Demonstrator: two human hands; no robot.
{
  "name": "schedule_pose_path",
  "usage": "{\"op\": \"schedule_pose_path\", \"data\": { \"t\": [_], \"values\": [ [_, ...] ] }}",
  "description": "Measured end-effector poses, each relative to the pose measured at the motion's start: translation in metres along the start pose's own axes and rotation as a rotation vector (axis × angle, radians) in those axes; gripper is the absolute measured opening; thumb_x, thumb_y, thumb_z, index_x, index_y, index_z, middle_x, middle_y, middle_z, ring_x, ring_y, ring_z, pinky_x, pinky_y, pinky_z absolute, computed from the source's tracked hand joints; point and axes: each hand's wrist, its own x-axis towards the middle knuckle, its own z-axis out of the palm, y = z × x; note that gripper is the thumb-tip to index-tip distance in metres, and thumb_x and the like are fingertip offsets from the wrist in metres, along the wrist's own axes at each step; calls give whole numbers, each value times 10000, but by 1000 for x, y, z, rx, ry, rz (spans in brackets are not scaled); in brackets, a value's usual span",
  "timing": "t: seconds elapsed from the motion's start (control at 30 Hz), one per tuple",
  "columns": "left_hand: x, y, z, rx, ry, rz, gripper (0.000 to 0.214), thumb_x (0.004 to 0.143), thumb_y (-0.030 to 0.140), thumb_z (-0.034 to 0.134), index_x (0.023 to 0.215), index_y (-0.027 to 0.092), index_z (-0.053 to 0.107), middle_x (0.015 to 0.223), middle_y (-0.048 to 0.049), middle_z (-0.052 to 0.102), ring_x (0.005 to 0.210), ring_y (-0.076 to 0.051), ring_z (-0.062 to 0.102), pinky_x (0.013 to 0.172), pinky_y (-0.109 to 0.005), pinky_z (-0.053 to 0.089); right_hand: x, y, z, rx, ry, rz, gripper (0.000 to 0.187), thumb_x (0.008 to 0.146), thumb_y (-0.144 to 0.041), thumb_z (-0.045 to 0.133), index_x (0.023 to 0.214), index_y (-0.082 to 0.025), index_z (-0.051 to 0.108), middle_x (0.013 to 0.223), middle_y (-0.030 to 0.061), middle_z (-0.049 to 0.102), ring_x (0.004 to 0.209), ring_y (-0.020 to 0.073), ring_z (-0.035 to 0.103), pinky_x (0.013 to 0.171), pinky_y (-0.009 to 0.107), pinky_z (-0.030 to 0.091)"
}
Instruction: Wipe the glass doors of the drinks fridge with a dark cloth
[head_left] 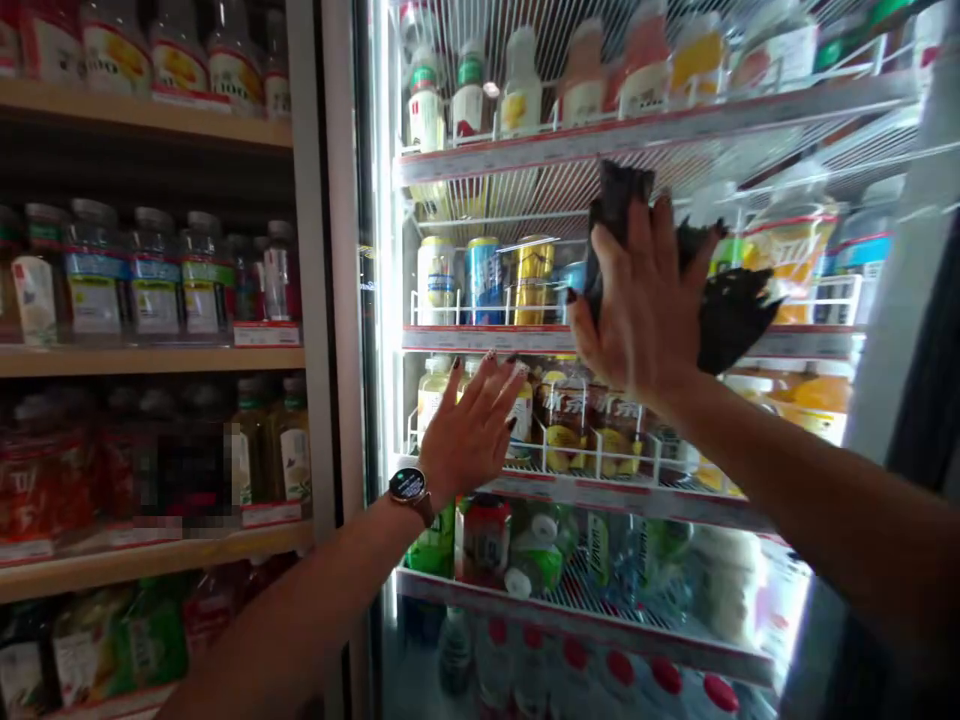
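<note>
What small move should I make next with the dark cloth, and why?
Probably slide the dark cloth down the glass door: the open right hand presses it high on the pane, and the left hand is spread on the glass lower down, ready to steady it.

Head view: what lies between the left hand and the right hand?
In the head view, the edge of a cooler shelf and bottled drinks on the shelf below it lie between the left hand and the right hand.
</note>
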Motion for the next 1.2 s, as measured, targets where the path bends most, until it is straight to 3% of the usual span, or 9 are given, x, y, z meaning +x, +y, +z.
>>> {"op": "schedule_pose_path", "data": {
  "t": [0.17, 0.3, 0.4, 0.57, 0.63, 0.73, 1.0, 1.1, 1.2],
  "values": [
    [-5, 1, -1, -42, -8, -20, 685, 1024, 226, 343, 1662, 133, 114, 1708, -110, 289, 1633, -232, 39, 1364, -567, 70, -179, -36, 23, 105, -127, -147, 779, 984, -353, 518, 1671, -371, 152, 1747, 67, 213, 1592, 376, 272, 1260, 751, 107],
    [-16, 11, 0, -23, -6, -42, 641, 1031, 240, 344, 1640, 102, 201, 1715, -125, 267, 1631, -251, 1, 1364, -555, 59, -300, -32, 25, 155, -258, -505, 739, 957, -176, 462, 1622, -443, 280, 1597, -60, 518, 1492, 196, 472, 1270, 514, 317],
    [-29, 21, 4, -24, 10, -43, 654, 1029, 269, 391, 1630, 77, 218, 1725, -140, 230, 1630, -267, -45, 1359, -553, 92, -265, -3, 18, 175, -269, -632, 656, 982, -205, 442, 1583, -458, 366, 1592, -82, 523, 1491, 181, 465, 1269, 488, 317],
    [-39, 28, 10, -15, 36, -49, 709, 1003, 262, 426, 1642, 86, 175, 1726, -139, 224, 1635, -278, -3, 1341, -593, 147, -76, 23, 0, -3, -52, -151, 595, 1058, -388, 431, 1626, -230, 348, 1726, 144, 270, 1596, 372, 244, 1246, 728, 155],
    [-39, 28, 11, -11, 47, -44, 703, 996, 260, 430, 1638, 85, 202, 1722, -135, 241, 1636, -283, 20, 1341, -590, 158, -43, 13, -1, -27, 28, -19, 628, 1061, -415, 429, 1636, -187, 316, 1731, 186, 226, 1600, 397, 216, 1234, 750, 149],
    [-39, 28, 12, 0, 66, -42, 679, 990, 255, 436, 1622, 85, 256, 1712, -130, 274, 1637, -282, 40, 1346, -578, 155, -80, -14, 10, -25, 33, -66, 663, 1039, -432, 474, 1639, -199, 313, 1714, 189, 278, 1576, 407, 288, 1231, 746, 187],
    [-39, 27, 9, -12, 101, -29, 636, 986, 226, 433, 1594, 76, 317, 1695, -134, 317, 1637, -264, 7, 1349, -549, 138, -347, -30, 28, 194, -241, -484, 668, 999, -254, 477, 1640, -309, 296, 1550, 25, 580, 1568, 194, 337, 1320, 482, 143],
    [-38, 27, 7, -51, 96, -34, 644, 989, 217, 437, 1602, 80, 296, 1689, -140, 328, 1637, -254, 34, 1347, -549, 154, -306, 6, 14, 189, -253, -614, 684, 980, -145, 443, 1622, -351, 331, 1574, -17, 554, 1557, 154, 353, 1303, 432, 217],
    [-38, 27, 7, -69, 89, -37, 694, 986, 208, 446, 1632, 93, 220, 1691, -145, 319, 1636, -257, 45, 1343, -569, 161, -184, 49, -2, 40, -107, -333, 630, 1037, -328, 472, 1640, -347, 290, 1667, 77, 417, 1576, 310, 325, 1261, 658, 209]
  ]
}}
